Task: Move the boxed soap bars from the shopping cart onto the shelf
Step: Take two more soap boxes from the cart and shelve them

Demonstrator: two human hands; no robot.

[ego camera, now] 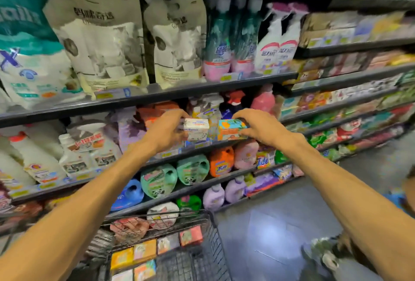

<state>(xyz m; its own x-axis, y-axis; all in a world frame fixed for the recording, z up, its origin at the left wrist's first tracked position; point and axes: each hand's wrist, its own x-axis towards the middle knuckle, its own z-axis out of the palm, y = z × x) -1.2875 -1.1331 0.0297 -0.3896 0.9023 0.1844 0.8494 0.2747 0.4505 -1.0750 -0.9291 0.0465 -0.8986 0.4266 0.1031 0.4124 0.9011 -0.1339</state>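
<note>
Cart (211,231) below holds more soap; left hand (166,130) grips white box (196,131), right hand (258,126) orange box (231,130), side by side above shelf edge (202,146).

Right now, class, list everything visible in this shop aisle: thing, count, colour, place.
white soap box: one, white, in the left hand at the middle shelf edge
orange and teal soap box: one, in the right hand, beside the white one
boxed soaps in cart: several, yellow, orange, pink, in the cart's upper tray
shopping cart: one, dark wire, bottom centre
refill pouches: two, cream, upper shelf
detergent jugs: several, green, orange, pink, blue, purple, lower shelves
shelf: dark, several tiers
floor: grey, right
hands: left hand, right hand, each holding a box
</note>
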